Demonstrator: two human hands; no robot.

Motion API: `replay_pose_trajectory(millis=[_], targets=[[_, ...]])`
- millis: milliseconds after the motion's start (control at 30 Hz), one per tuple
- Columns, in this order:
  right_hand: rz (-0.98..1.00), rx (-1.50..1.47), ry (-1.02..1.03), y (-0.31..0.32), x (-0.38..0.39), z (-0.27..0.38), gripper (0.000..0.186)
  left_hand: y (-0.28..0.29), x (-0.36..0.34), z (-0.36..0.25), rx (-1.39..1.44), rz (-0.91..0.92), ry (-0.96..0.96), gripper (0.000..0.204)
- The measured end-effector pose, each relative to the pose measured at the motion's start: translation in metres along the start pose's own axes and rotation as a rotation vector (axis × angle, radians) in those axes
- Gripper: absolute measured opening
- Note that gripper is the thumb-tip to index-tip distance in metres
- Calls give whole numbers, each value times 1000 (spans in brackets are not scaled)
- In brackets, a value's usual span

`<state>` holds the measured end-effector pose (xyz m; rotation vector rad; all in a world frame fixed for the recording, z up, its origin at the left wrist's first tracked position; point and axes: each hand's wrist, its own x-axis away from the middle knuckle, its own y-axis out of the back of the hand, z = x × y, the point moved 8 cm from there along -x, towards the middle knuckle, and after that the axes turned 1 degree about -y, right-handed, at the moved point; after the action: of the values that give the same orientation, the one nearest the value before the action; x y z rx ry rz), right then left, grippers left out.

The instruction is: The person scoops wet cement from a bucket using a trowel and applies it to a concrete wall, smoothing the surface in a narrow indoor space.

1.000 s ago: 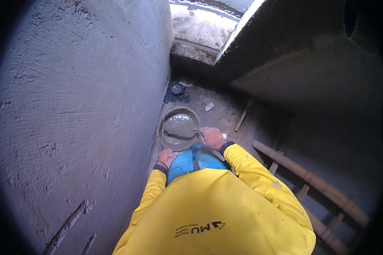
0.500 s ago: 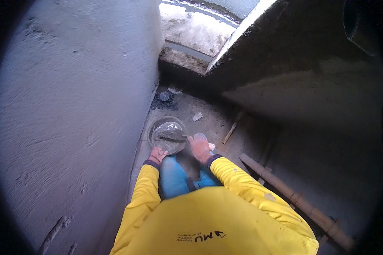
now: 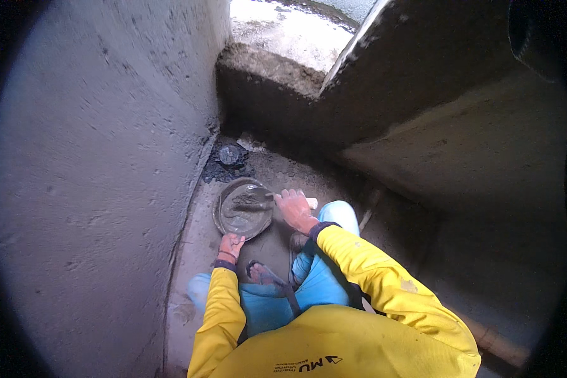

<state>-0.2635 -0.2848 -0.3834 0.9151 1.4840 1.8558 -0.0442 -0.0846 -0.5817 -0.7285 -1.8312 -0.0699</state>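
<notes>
Grey wet mortar (image 3: 242,220) lies in a round bucket (image 3: 216,211) that stands on the floor ahead of me. My left hand (image 3: 232,244) is closed on the near-left part of its rim. In my right hand (image 3: 294,209) is a trowel (image 3: 312,203), its pale handle end sticking out past my fist. The trowel's dark blade reaches left over the rim into the mortar; how deep it goes is hard to see.
A rough plastered wall (image 3: 101,189) rises close on my left, and a dark wall (image 3: 422,82) on my right. A round pipe end with dark rubble (image 3: 230,155) sits beyond the bucket. An orange-brown pipe (image 3: 501,345) lies at the lower right. My sandalled foot (image 3: 258,272) is near the bucket.
I have sunk into a lower squat, with my knees spread and a foot now showing. The trowel hand has shifted slightly right, its handle now plainer, while my left hand stays on the rim.
</notes>
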Motion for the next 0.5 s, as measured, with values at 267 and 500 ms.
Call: replay_pose_trajectory(millis=[267, 500], targets=[[144, 127, 218, -99, -44, 25, 20, 114, -69, -4, -278, -191, -71, 40], [-21, 405, 411, -91, -59, 93, 16, 111, -37, -40, -1102, -704, -462, 107]])
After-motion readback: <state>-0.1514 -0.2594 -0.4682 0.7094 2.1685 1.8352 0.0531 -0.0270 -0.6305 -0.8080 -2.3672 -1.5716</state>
